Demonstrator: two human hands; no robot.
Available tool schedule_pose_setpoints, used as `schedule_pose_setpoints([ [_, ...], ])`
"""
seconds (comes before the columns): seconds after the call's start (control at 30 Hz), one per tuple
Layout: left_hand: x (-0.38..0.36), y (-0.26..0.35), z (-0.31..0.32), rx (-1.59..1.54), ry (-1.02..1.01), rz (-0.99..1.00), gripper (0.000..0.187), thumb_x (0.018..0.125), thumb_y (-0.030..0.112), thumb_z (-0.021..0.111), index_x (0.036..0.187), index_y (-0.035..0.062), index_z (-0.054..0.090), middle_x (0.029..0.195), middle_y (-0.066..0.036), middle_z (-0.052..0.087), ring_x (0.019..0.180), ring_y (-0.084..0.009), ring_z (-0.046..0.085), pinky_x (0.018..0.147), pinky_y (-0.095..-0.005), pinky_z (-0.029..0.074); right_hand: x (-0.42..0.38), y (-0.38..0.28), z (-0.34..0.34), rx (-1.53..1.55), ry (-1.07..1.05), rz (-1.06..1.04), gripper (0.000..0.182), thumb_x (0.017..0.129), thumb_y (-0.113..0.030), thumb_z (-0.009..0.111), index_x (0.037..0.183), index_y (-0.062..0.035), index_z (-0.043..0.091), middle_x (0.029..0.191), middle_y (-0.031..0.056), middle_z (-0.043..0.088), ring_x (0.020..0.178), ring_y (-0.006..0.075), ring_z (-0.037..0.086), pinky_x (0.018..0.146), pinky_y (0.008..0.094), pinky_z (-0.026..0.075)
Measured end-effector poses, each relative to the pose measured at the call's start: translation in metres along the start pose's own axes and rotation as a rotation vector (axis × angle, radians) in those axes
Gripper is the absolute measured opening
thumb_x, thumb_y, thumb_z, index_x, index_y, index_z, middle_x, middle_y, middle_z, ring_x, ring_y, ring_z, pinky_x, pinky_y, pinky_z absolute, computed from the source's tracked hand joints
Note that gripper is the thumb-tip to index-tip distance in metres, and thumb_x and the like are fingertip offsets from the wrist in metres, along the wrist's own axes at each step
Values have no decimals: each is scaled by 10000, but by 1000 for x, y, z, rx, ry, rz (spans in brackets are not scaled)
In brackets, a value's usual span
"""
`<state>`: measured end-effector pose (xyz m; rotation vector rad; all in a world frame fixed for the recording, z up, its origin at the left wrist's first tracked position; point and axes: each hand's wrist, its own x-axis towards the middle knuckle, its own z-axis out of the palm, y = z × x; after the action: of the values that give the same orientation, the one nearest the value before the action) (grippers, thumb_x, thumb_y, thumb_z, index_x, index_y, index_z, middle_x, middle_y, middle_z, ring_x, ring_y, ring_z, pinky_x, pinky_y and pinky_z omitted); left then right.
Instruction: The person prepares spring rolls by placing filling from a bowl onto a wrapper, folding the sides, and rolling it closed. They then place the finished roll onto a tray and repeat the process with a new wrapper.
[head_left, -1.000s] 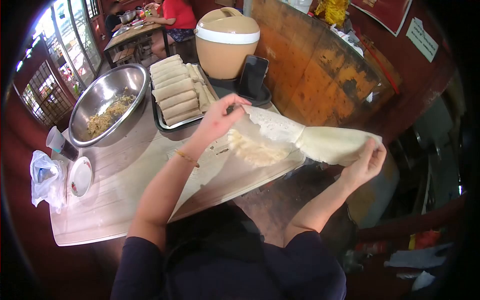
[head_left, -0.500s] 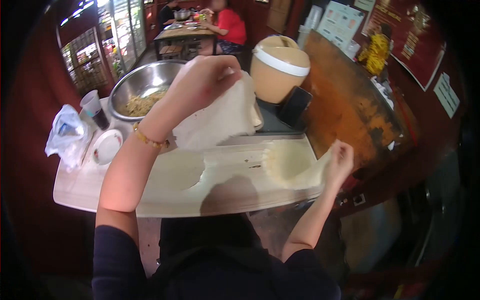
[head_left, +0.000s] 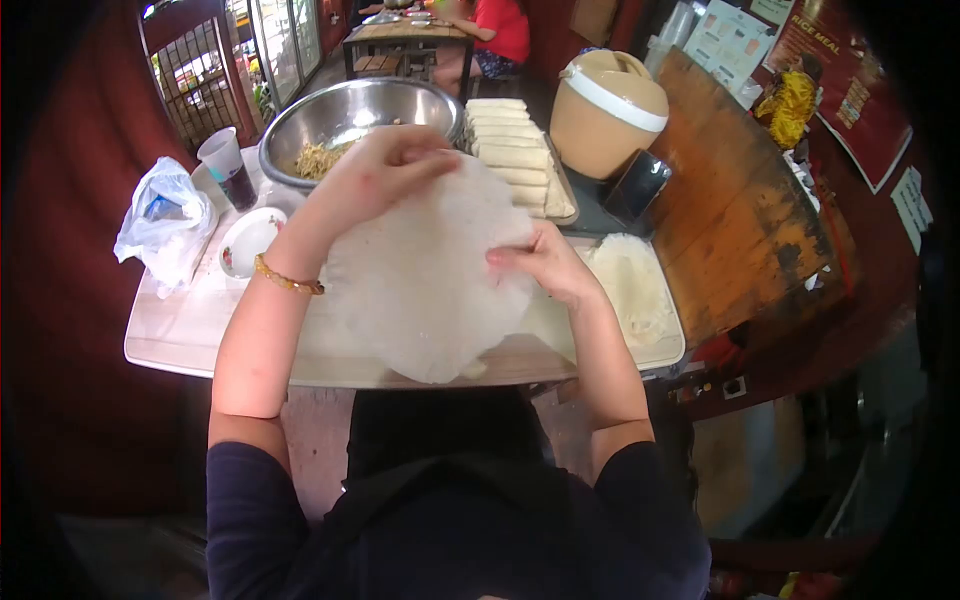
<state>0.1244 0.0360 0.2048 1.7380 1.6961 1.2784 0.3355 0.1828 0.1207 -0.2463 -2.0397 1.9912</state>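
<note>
A thin, round, whitish spring roll wrapper (head_left: 430, 280) hangs upright over the board in front of me. My left hand (head_left: 395, 175) is closed on its upper edge, and a bead bracelet circles that wrist. At the right edge, my right hand (head_left: 545, 262) pinches the sheet between thumb and fingers. More wrappers (head_left: 635, 290) lie in a flat pile on the board's right end. Beyond the held sheet, a tray (head_left: 568, 205) carries several pale rolls (head_left: 508, 145) in a row. The hanging sheet covers much of the board's middle.
A steel bowl (head_left: 285, 125) with shredded filling (head_left: 320, 158) stands at the back left. Near it are a plastic cup (head_left: 228, 165), a small plate (head_left: 250, 240) and a plastic bag (head_left: 165, 220). A tan cooler (head_left: 608, 110) and a dark phone-like object (head_left: 640, 185) are at the back right.
My right hand has left the wrapper pile, whose lifted edge now lies flat, and moved left onto the hanging sheet. My left hand has come lower in view with its sheet.
</note>
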Motion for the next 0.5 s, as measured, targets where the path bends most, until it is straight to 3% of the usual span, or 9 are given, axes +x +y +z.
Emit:
schedule_pose_setpoints([
  [0.07, -28, -17, -3, -291, 61, -232, 249, 923, 248, 668, 1046, 33, 646, 788, 45, 605, 683, -36, 539, 589, -196, 428, 17, 28, 8, 35, -16, 58, 293, 835, -102, 736, 1090, 12, 649, 977, 42, 695, 867, 116, 646, 778, 271, 520],
  [0.13, -66, -83, 12, -278, -11, -367, 302, 898, 241, 703, 1106, 38, 621, 857, 14, 632, 714, -41, 558, 600, -193, 441, 23, 64, 12, 68, -35, 113, 272, 831, -108, 735, 1066, 7, 659, 956, 42, 696, 854, 116, 645, 755, 270, 521],
  [0.2, -109, -134, 21, -417, -199, -525, 333, 856, 214, 748, 1107, 38, 617, 877, -6, 602, 744, -65, 573, 603, -216, 458, 27, 95, 9, -264, -162, 269, 227, 831, -91, 725, 1028, -5, 654, 924, 36, 690, 829, 100, 644, 694, 273, 525],
  [0.23, -120, -137, 23, -421, -198, -541, 333, 856, 214, 748, 1107, 38, 617, 877, -6, 602, 744, -65, 573, 603, -216, 458, 29, 105, 7, -252, -170, 278, 227, 831, -91, 725, 1028, -5, 654, 924, 36, 690, 829, 100, 644, 694, 273, 525],
  [0.3, -148, -143, 34, -149, -65, -490, 403, 813, 139, 773, 1153, 21, 591, 1027, -48, 565, 835, -106, 583, 679, -248, 482, 35, 125, 4, -443, -127, 124, 222, 812, -106, 742, 996, -22, 649, 863, 29, 676, 787, 98, 634, 649, 274, 506],
  [0.33, -156, -146, 34, -173, -78, -543, 403, 813, 139, 773, 1153, 21, 591, 1027, -48, 565, 835, -106, 583, 679, -248, 482, 43, 119, 4, -379, -166, 149, 224, 800, -107, 752, 978, -27, 642, 838, 24, 669, 759, 98, 626, 629, 273, 495],
  [0.43, -147, -156, 18, -133, 23, -442, 435, 795, 144, 788, 1151, 0, 583, 1037, -56, 531, 813, -104, 566, 652, -250, 475, 45, 117, 14, -361, -173, 185, 236, 777, -109, 770, 949, -28, 631, 794, 17, 659, 703, 96, 610, 593, 277, 473],
  [0.5, -143, -163, 14, -97, 121, -433, 449, 764, 146, 794, 1112, -51, 588, 859, -53, 553, 725, -138, 590, 621, -298, 488, 64, 111, 8, -448, -125, 135, 244, 765, -110, 778, 938, -26, 627, 775, 16, 656, 677, 95, 600, 576, 280, 462],
])
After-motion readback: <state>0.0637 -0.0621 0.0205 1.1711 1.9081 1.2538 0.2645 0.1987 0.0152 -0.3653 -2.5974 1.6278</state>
